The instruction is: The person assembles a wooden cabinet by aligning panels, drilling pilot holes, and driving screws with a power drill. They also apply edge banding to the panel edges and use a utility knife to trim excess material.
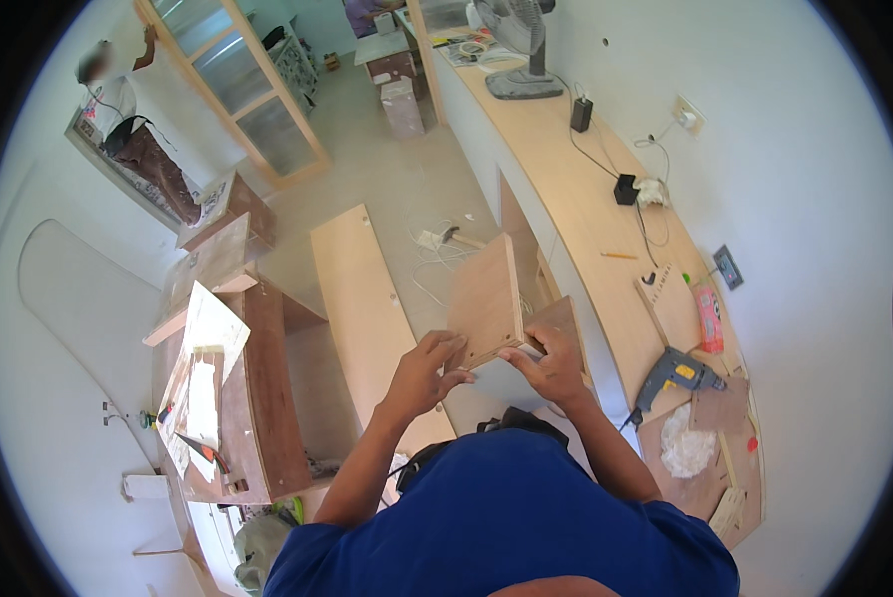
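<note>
In front of my body I hold a wooden board [484, 303], tilted, with a pale edge and dark spots like screw holes along its near end. My left hand [429, 374] grips its near left corner, thumb apart from the fingers. My right hand [550, 364] is closed at the near right corner, with the thumb on the edge. Beside the right hand shows a second wooden panel [563, 323]; whether it is joined to the board I cannot tell.
A long counter [556, 179] along the right wall carries a drill [677, 380], a fan [526, 50] and cables. A hammer [460, 237] and a long plank [352, 269] lie on the floor. At left stands a wooden cabinet [267, 388]; another person [133, 129] stands on a box.
</note>
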The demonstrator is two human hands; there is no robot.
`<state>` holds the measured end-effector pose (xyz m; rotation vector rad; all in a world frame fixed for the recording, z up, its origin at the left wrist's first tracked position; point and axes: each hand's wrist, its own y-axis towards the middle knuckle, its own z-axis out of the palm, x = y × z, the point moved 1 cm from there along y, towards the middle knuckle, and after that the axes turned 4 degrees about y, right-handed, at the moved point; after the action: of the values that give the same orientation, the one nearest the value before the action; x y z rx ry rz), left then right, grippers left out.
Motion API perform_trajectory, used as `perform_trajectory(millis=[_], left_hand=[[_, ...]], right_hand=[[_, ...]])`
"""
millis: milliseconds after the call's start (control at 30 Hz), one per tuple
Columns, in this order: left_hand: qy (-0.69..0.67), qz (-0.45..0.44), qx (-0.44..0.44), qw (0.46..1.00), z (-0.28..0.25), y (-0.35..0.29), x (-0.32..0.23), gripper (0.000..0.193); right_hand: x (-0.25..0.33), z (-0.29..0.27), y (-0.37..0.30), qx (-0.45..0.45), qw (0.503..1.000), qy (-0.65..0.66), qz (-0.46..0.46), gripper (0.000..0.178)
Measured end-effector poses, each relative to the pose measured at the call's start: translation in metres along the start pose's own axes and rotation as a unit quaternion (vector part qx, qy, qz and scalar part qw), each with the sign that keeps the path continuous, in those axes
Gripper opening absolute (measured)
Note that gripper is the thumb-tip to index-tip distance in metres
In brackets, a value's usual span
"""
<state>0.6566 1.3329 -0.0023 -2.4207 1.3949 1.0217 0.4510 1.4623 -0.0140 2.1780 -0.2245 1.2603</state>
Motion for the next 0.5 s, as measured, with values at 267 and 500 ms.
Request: perform_trajectory(millis=[267,500], left_hand=[[0.081,0.005,-0.118,0.990,-0.007,0.044,0.044,0.041],[0.131,0.011,-0.213,0.968,-0.016,0.151,0.089,0.027]], right_hand=[[-0.053,0.044,0.085,0.059,0.994,0.086,0.041,0.037],[-0.096,0.061,0.195,0.033,0.989,0.120,0.084,0.038]])
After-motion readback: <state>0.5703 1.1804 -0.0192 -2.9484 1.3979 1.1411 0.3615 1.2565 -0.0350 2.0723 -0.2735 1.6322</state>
